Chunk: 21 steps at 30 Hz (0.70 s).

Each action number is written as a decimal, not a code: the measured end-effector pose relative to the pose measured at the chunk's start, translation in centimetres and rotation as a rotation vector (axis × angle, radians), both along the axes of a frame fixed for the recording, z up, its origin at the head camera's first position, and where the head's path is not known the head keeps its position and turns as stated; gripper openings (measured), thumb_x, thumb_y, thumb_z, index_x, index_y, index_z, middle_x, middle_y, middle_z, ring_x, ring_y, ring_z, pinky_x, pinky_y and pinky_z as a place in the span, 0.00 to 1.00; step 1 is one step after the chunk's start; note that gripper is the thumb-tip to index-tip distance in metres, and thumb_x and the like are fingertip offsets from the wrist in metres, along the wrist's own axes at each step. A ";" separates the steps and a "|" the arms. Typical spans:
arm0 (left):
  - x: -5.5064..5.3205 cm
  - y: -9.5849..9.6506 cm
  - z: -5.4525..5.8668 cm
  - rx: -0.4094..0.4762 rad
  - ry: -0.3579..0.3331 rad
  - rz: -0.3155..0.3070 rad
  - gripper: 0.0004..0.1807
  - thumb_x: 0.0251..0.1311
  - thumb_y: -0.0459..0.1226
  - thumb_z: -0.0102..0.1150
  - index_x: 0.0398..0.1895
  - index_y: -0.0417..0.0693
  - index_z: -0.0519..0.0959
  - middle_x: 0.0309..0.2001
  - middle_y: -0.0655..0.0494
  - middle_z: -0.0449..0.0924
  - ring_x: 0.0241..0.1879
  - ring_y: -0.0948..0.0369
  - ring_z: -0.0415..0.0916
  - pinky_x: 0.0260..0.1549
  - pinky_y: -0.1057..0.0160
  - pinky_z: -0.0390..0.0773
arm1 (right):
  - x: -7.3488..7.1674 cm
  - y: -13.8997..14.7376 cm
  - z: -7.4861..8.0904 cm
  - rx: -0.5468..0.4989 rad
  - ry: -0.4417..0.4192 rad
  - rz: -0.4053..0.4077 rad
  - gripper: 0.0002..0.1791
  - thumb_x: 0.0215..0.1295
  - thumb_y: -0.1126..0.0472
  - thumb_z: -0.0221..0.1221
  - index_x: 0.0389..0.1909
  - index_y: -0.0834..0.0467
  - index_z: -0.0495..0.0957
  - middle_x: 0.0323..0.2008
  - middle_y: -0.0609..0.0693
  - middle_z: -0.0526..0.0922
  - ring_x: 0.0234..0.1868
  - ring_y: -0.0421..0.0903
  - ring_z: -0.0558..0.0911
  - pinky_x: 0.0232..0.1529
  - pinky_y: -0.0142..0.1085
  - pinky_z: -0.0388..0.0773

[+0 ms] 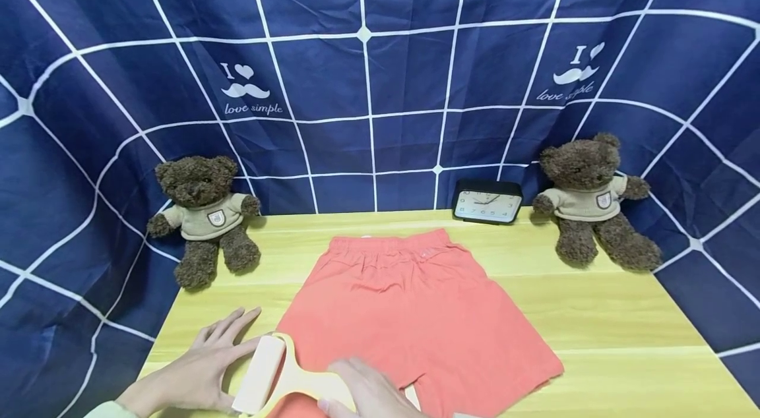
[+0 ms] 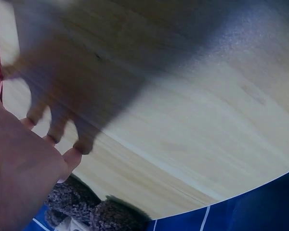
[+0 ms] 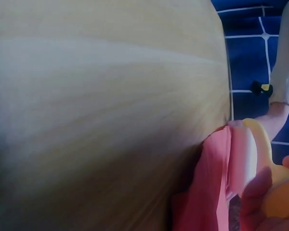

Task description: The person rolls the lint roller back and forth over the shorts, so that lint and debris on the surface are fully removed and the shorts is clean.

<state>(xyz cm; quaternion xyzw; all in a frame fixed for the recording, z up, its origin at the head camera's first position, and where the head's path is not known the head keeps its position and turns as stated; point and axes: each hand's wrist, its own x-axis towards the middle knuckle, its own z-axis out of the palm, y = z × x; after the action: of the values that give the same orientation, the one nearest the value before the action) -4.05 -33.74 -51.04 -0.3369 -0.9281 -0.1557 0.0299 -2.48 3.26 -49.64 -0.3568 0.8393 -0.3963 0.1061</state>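
Observation:
A coral pair of shorts lies flat on the table, waistband toward the back. My right hand grips the yellow handle of a lint roller. The white cylinder of the roller lies over the left edge of the shorts, also visible in the right wrist view beside the coral cloth. With fingers spread on the wood, my left hand rests just left of the roller. Its index fingertip is at the cloth's edge; the roller hides part of the thumb side.
A light wooden table carries two brown teddy bears in beige tops, the left bear and the right bear. A black clock stands at the back edge. A blue, white-lined curtain surrounds the table's back and sides.

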 end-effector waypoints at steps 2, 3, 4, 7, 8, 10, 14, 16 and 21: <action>0.0 -0.1 -0.1 0.001 -0.006 0.001 0.60 0.43 0.80 0.73 0.80 0.65 0.75 0.81 0.41 0.60 0.72 0.32 0.61 0.47 0.26 0.73 | 0.0 0.1 0.0 0.033 -0.040 0.013 0.22 0.82 0.44 0.59 0.64 0.54 0.80 0.54 0.38 0.82 0.54 0.35 0.80 0.53 0.36 0.80; 0.0 -0.1 -0.1 0.001 -0.008 -0.003 0.61 0.43 0.80 0.73 0.81 0.64 0.75 0.81 0.41 0.60 0.72 0.32 0.61 0.47 0.26 0.73 | 0.0 0.1 0.0 0.050 -0.063 0.018 0.23 0.83 0.43 0.59 0.66 0.54 0.80 0.56 0.39 0.82 0.57 0.36 0.81 0.55 0.37 0.81; -0.1 -0.1 -0.2 0.004 -0.015 -0.005 0.61 0.43 0.80 0.72 0.81 0.63 0.74 0.81 0.41 0.59 0.72 0.32 0.60 0.47 0.25 0.73 | 0.1 0.2 0.0 0.069 -0.074 0.020 0.24 0.83 0.43 0.59 0.67 0.55 0.79 0.58 0.40 0.83 0.58 0.37 0.82 0.56 0.38 0.81; -0.1 -0.2 -0.1 0.014 -0.034 -0.010 0.62 0.44 0.79 0.72 0.82 0.61 0.73 0.82 0.42 0.59 0.73 0.33 0.59 0.47 0.24 0.73 | 0.1 0.3 0.2 0.127 -0.131 0.012 0.29 0.82 0.39 0.58 0.71 0.54 0.78 0.62 0.41 0.83 0.64 0.40 0.81 0.61 0.40 0.80; -0.1 -0.2 0.0 0.016 -0.048 -0.008 0.62 0.45 0.79 0.73 0.82 0.62 0.73 0.83 0.42 0.58 0.74 0.33 0.59 0.47 0.23 0.72 | 0.2 0.3 0.2 0.138 -0.134 0.008 0.29 0.82 0.39 0.58 0.72 0.53 0.78 0.63 0.41 0.83 0.65 0.40 0.81 0.62 0.41 0.79; 0.0 -0.2 0.2 0.016 -0.082 0.001 0.62 0.45 0.78 0.73 0.84 0.64 0.71 0.83 0.44 0.57 0.74 0.33 0.58 0.48 0.22 0.71 | 0.1 0.5 0.3 0.141 -0.115 0.013 0.30 0.82 0.39 0.58 0.72 0.53 0.79 0.64 0.41 0.83 0.66 0.41 0.80 0.63 0.42 0.79; 0.1 -0.2 0.5 0.002 -0.131 0.013 0.61 0.47 0.78 0.73 0.85 0.68 0.69 0.83 0.43 0.57 0.74 0.29 0.60 0.49 0.20 0.70 | -0.3 0.7 0.3 0.123 -0.070 0.037 0.27 0.82 0.41 0.59 0.70 0.53 0.81 0.62 0.38 0.84 0.63 0.39 0.81 0.61 0.41 0.80; 0.1 -0.1 0.7 -0.015 -0.140 0.011 0.61 0.48 0.78 0.72 0.85 0.67 0.68 0.82 0.40 0.57 0.73 0.27 0.61 0.49 0.21 0.70 | -0.5 0.8 0.4 0.105 -0.078 0.051 0.23 0.81 0.42 0.60 0.67 0.50 0.82 0.57 0.34 0.83 0.59 0.35 0.81 0.58 0.39 0.80; -0.2 0.2 1.3 -0.064 -0.179 -0.011 0.63 0.49 0.77 0.72 0.87 0.66 0.63 0.81 0.32 0.55 0.72 0.21 0.60 0.47 0.19 0.70 | -1.3 1.2 0.9 0.045 -0.094 0.106 0.08 0.80 0.47 0.61 0.53 0.41 0.81 0.40 0.28 0.77 0.44 0.29 0.78 0.47 0.32 0.77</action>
<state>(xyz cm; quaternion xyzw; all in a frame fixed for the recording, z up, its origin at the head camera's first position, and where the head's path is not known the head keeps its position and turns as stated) -4.30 -33.50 -49.71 -0.3273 -0.9298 -0.1556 -0.0647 -3.74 4.50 -48.79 -0.3792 0.8220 -0.3875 0.1741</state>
